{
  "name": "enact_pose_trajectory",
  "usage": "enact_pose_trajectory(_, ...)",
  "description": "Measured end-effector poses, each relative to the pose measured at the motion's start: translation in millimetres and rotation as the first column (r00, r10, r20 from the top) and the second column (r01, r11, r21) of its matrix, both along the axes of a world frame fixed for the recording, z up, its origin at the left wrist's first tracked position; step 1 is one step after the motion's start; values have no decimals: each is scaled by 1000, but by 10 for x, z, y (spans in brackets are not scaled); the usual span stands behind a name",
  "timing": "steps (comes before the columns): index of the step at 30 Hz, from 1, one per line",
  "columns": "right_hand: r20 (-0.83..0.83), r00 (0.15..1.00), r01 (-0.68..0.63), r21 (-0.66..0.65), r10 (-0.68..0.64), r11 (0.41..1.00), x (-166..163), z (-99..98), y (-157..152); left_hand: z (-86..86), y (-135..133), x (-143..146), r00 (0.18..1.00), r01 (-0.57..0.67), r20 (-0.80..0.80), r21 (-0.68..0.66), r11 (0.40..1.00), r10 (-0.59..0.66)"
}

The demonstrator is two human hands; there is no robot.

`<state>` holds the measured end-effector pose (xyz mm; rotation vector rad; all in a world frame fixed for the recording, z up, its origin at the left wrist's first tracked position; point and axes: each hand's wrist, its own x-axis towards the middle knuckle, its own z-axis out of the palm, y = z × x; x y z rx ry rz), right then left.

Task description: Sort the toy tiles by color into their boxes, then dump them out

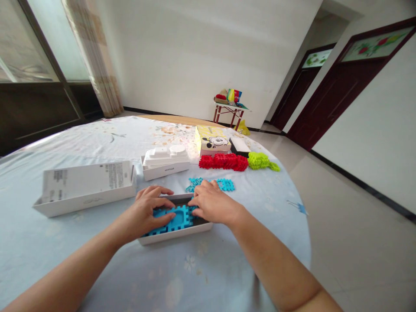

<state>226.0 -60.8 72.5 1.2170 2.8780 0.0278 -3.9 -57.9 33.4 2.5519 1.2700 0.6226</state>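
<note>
A shallow white box lies in front of me with interlocking blue building blocks inside. Over its left half, my left hand has thumb and index finger around some of the blue blocks, its other fingers reaching over the far side. My right hand curls down into the right end, its fingertips on a blue block mostly hidden by the fingers. Just behind the box, more blue blocks lie on the cloth, partly covered by my right hand.
Left on the cloth-covered table lies a long white box. Beyond are a white box with stacked white pieces, a yellow cartoon box, red blocks, green blocks and a black-and-white box. A blue clip is at the right edge.
</note>
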Motion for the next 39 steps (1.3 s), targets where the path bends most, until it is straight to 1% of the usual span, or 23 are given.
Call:
enact_pose_trajectory(6, 17, 999, 33, 2, -33, 999, -70, 28, -35, 16, -11, 3, 1000, 10, -4, -2, 1000, -10)
enact_pose_trajectory(12, -24, 998, 62, 3, -62, 998, -53, 8, -15, 23, -13, 1, 999, 19, 27, -7, 1000, -19)
enact_pose_trajectory(15, -44, 995, 90, -13, -91, 996, -23, 12, -4, 27, -16, 1, 1000, 13, 28, -30, 999, -13)
enact_pose_trajectory(18, -65, 996, 61, -43, -64, 997, 7, 28, 6, 40, -26, -3, 1000, 12, 16, -43, 999, -11)
enact_pose_trajectory(21, -91, 995, 36, -78, -43, 996, 30, 44, 20, 67, -40, 1, 1000, -17, -17, -10, 1000, 17)
enact_pose_trajectory(25, -116, 993, 13, -111, -26, 994, 40, 34, 42, 133, -64, 86, 993, -87, -73, 97, 991, 94)
enact_pose_trajectory(27, -123, 992, -17, -126, 2, 992, 45, 19, 52, 160, -78, 171, 993, -69, -89, 113, 991, 80)
enact_pose_trajectory(31, -131, 990, -70, -159, 49, 985, 82, 7, 76, 161, -86, 325, 992, 19, -124, 70, 997, -10)
enact_pose_trajectory(36, -171, 985, -21, -153, -5, 988, 90, -1, 87, 123, -71, 353, 995, 14, -96, 48, 999, -10)
enact_pose_trajectory(39, -127, 992, -10, -142, -8, 990, 32, -35, 77, 129, -80, 343, 996, 10, -87, 17, 1000, -9)
